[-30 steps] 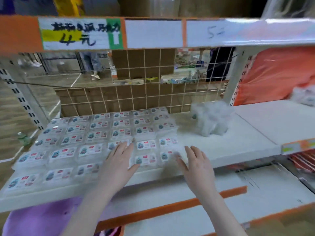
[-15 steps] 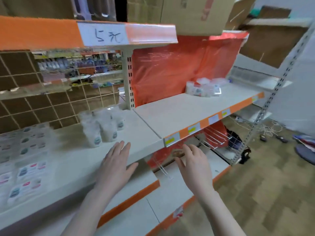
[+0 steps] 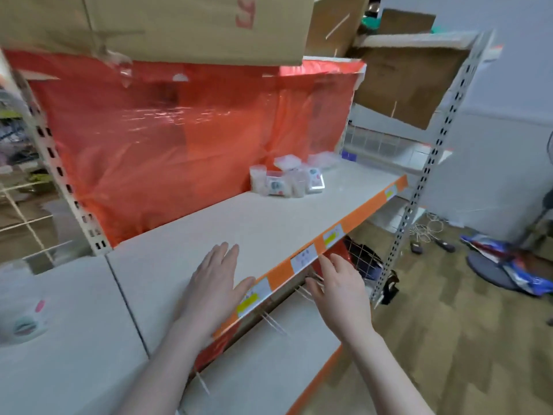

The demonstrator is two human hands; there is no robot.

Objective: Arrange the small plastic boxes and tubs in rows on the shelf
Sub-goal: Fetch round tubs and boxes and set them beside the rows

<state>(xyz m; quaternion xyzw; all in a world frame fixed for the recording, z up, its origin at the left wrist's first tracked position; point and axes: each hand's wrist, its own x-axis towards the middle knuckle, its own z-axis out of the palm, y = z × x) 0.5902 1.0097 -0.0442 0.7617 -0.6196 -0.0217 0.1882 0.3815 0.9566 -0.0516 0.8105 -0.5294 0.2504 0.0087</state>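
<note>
both hands are out in front with nothing in them. the left hand (image 3: 216, 290) is spread flat, palm down, fingers straight and close together, over the front edge of the pale shelf (image 3: 269, 223); its thumb reaches the orange price strip (image 3: 353, 226) along that edge, though whether the palm actually rests on the board cannot be told. the right hand (image 3: 339, 290) hangs just off the front edge, in front of the strip, fingers loosely extended and slightly parted, grasping nothing. the small plastic boxes and tubs (image 3: 287, 178) sit in a loose cluster toward the back right of the shelf, against the orange plastic sheet (image 3: 179, 145) behind it, well apart from both hands. a cardboard box (image 3: 179, 25) sits on the level above. at the far left edge a blurred white tub (image 3: 25, 313) stands on the neighbouring shelf section.
</note>
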